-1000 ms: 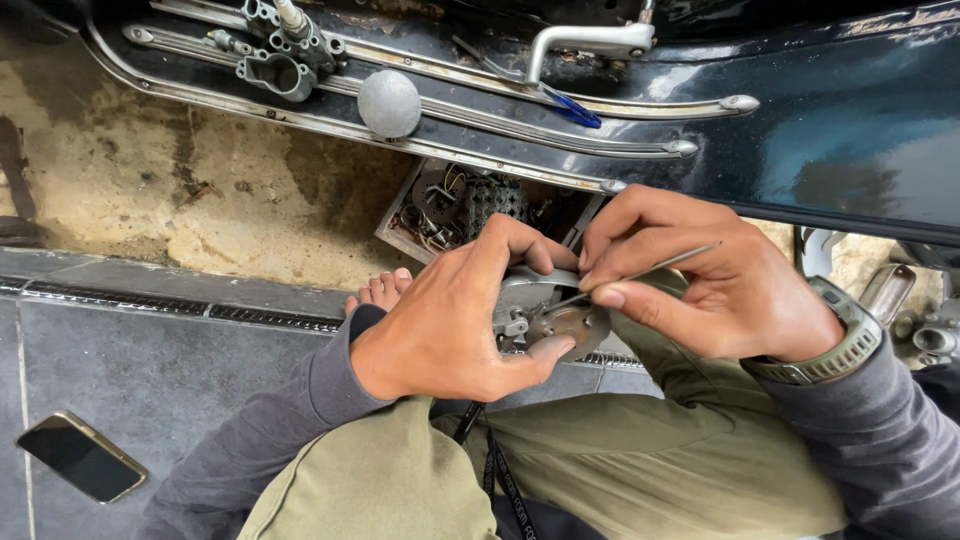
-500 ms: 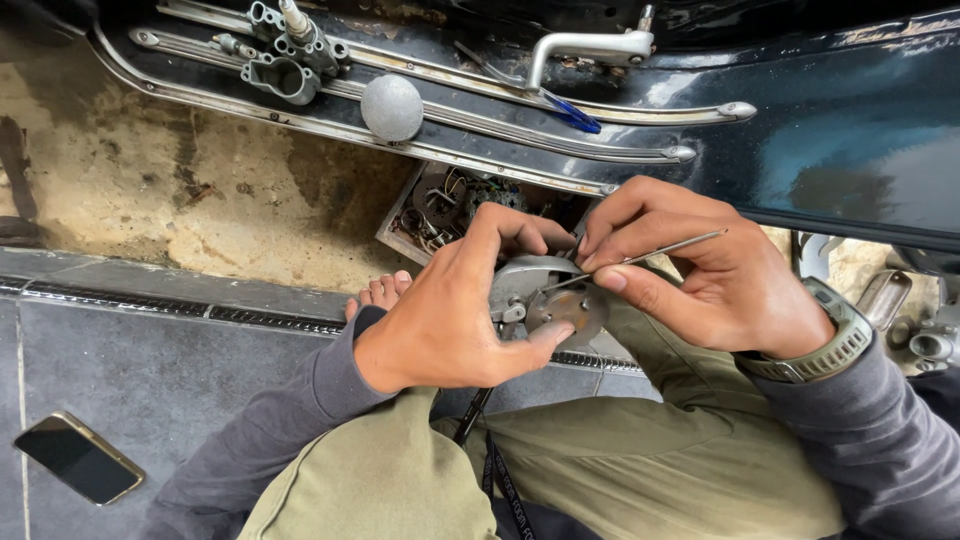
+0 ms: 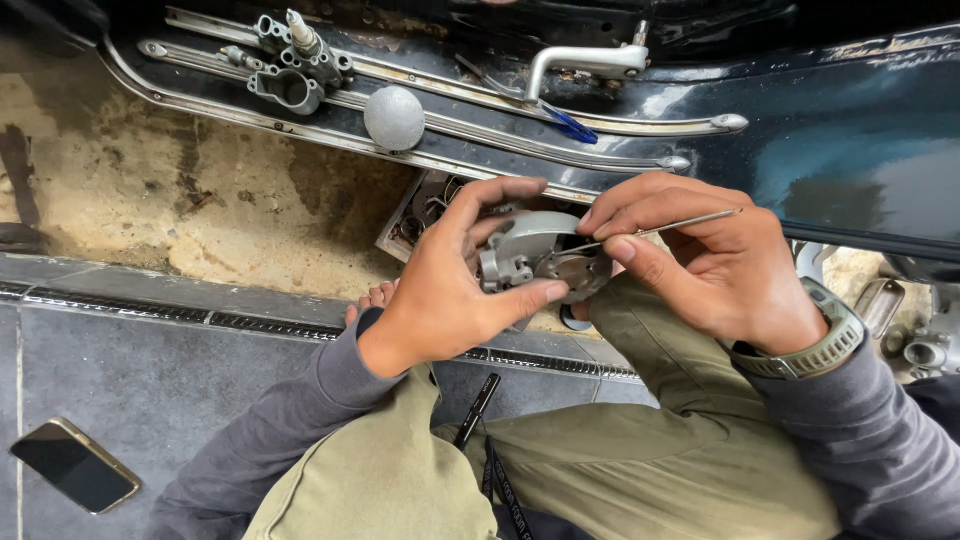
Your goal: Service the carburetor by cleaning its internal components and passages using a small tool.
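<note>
Metal part half hidden by left hand; rod tip prob. behind it.

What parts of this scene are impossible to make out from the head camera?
- Metal part: its near side is covered by the left hand, head view.
- Thin tool: its tip disappears against the part, and its middle sits under the right hand fingers.
- Tray of bits: mostly hidden behind both hands, contents too small to tell.
- Parts at the right edge: cut off by the frame.
</note>
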